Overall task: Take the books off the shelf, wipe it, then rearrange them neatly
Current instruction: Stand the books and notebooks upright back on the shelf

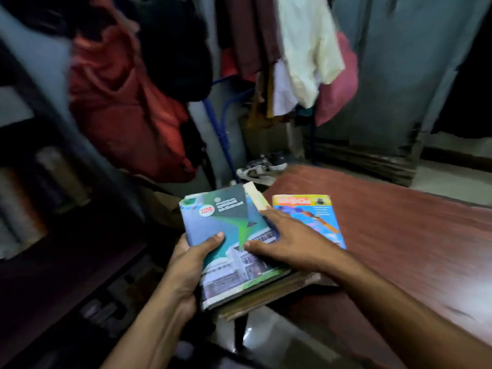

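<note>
Unloading step: left hand [186,265] grips green book [229,235] w/ thumb on cover, right hand [290,243] flat, fingers spread on it. Next: set it on table [399,235] beside magazine [311,217], then back to shelf [40,182].

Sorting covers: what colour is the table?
Reddish-brown wooden table, seen in the head view.

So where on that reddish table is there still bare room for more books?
The table is bare to the right of the blue magazine and along its far edge. The near left corner is crowded: the left hand grips the green book, and the right hand rests on it.
</note>
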